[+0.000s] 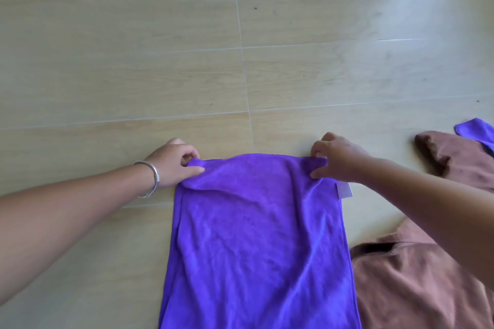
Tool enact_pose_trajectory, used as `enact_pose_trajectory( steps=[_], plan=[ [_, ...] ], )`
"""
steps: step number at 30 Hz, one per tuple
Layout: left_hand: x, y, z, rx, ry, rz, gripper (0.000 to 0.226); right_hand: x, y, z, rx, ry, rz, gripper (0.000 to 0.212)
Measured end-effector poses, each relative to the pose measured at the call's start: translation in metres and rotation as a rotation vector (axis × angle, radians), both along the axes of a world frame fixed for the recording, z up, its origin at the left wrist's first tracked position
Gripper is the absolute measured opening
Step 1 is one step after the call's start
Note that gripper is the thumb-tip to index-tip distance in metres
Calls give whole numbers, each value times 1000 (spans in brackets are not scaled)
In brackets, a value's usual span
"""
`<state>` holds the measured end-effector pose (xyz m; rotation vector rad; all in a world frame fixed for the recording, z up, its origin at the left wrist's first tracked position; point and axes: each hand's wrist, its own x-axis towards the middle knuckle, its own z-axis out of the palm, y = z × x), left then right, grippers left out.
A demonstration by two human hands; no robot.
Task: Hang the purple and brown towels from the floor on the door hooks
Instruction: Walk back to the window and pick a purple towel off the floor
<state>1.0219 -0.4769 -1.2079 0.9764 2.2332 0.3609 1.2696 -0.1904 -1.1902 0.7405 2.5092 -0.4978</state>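
The purple towel (256,235) lay spread flat on the pale wood-look floor (187,48), its far edge nearest the middle of the view and its near end running out of the bottom of the picture. The left hand (173,161) was at the towel's far left corner, thumb and fingers pinched together on the cloth so that the corner stood up a little in a small fold. A silver bangle (151,179) sat on that wrist. The right hand (339,157) was at the far right corner, its grip likewise clamped on the hem, thumb below and fingers curled over the top. Between the two hands the far edge bowed slightly upward, off the floor. A small white label (344,189) stuck out from the towel's right edge, just under the right hand.

A brown towel (417,286) lay crumpled on the floor to the right, touching the purple towel's right edge lower down and partly hidden by the right forearm. More brown cloth (451,157) lay further off to the right, well apart from the hands; whether it was part of the same towel I could not tell. On top of it, at the picture's right edge, rested a bit of a second purple cloth (478,129)
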Motion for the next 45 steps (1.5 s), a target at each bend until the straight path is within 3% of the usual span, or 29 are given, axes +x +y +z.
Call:
enact_pose_trajectory(
  steps=[3, 7, 10, 12, 15, 17, 20, 23, 26, 30, 36, 39, 45],
  plan=[
    [1, 2, -2, -127, 28, -108, 19, 2, 0, -4, 41, -84, 4, 38],
    [-5, 8, 0, -121, 147, -34, 20, 0, 2, -4, 98, -157, -13, 22],
    [-17, 22, 8, -24, 239, 44, 13, -13, 16, 3, 138, 12, -134, 26],
    [-33, 38, 19, 119, 322, 145, 10, -28, 26, 10, 196, 239, -286, 25],
    [-51, 59, 37, 358, 369, 307, 29, -47, 32, 22, 257, 539, -402, 42],
    [-44, 61, 40, 419, 322, 295, 43, -49, 25, 24, 265, 565, -322, 56],
    [-10, 45, 29, 339, 311, -49, 53, -32, 1, 14, 242, 474, -18, 56],
    [28, 13, 6, 144, 341, -441, 71, -1, -26, 0, 222, 411, 329, 53],
    [55, -22, -15, -99, 475, -668, 81, 37, -47, -19, 204, 335, 522, 66],
    [65, -56, -14, -16, 580, -665, 76, 73, -54, -34, 197, 193, 554, 81],
    [71, -65, -9, 112, 650, -688, 72, 78, -56, -35, 223, 260, 519, 79],
    [71, -74, -12, 306, 608, -811, 55, 87, -55, -40, 181, 422, 661, 67],
    [57, -81, -14, 347, 491, -883, 22, 96, -43, -42, 153, 575, 815, 38]
  ],
)
